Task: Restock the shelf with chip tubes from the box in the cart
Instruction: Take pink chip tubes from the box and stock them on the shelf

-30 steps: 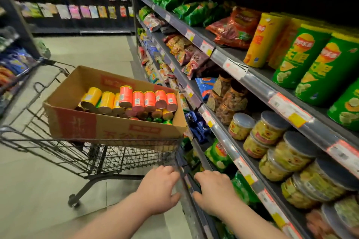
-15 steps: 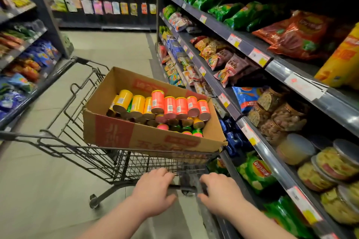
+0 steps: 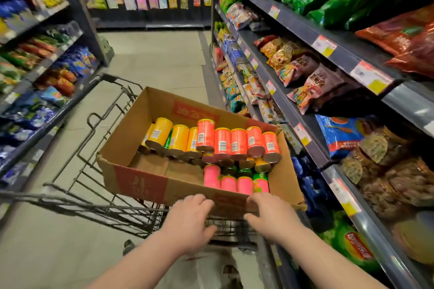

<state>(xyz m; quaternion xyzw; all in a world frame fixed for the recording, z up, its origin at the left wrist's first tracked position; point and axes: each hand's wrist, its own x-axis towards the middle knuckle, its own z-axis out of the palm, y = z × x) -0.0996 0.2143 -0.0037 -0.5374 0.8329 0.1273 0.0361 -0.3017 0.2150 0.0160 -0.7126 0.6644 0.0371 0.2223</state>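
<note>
At the bottom centre of the frame, the left hand (image 3: 187, 220) and the right hand (image 3: 273, 216) sit side by side on the near end of the wire shopping cart (image 3: 98, 206), so the step in hand looks like wheeling the stock along the aisle rather than shelving it. No tube has left the load yet.

The chip tubes (image 3: 223, 142) lie on their sides in the open cardboard box (image 3: 143, 179), which rests askew across the cart basket in the middle of the frame. There is an orange-red row at the upper right, yellow ones to its left, a pink row at the front and some green beneath.

To do this well, push evenly with both hands so the cart runs parallel to the right-hand shelving (image 3: 285, 107). The box's lower right corner juts toward that shelf edge and could catch on it. Move steadily, because the stacked tubes could roll. Stop square to the bay where the tubes belong. The shelves in sight hold snack bags (image 3: 305, 77), and I cannot make out a place for tubes.

Both forearms reach in from the lower edge of the frame, palms down and wrists straight. On each hand the fingers are curled over the cart's near rail, clamped on it as far as the motion blur allows, with knuckles close to the box's front wall. The left thumb points inward beneath the palm.
</note>
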